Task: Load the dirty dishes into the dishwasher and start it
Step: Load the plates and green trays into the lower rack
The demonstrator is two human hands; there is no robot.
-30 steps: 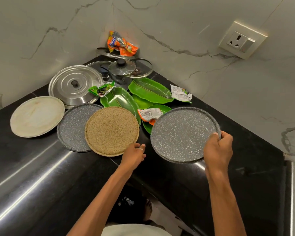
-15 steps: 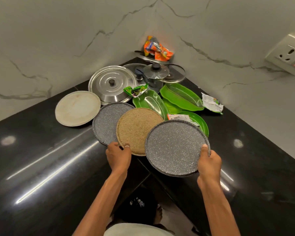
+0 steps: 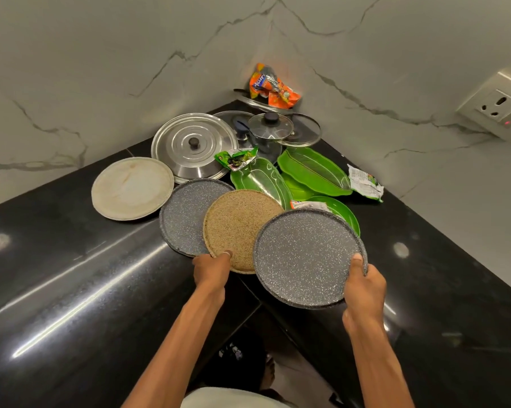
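Right grip [image 3: 364, 293] pinches the round grey speckled plate [image 3: 304, 257] at its near-right rim, thumb on top, held over the black table [image 3: 71, 290] edge. Left grip [image 3: 211, 270] clasps the round tan speckled plate [image 3: 239, 225] at its near rim. Both plates look stiff and probably light and breakable, so rim holds suit.

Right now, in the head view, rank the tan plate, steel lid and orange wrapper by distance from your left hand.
1. tan plate, gripped at its near edge by the left hand
2. steel lid, farther back, leftward
3. orange wrapper, in the far corner
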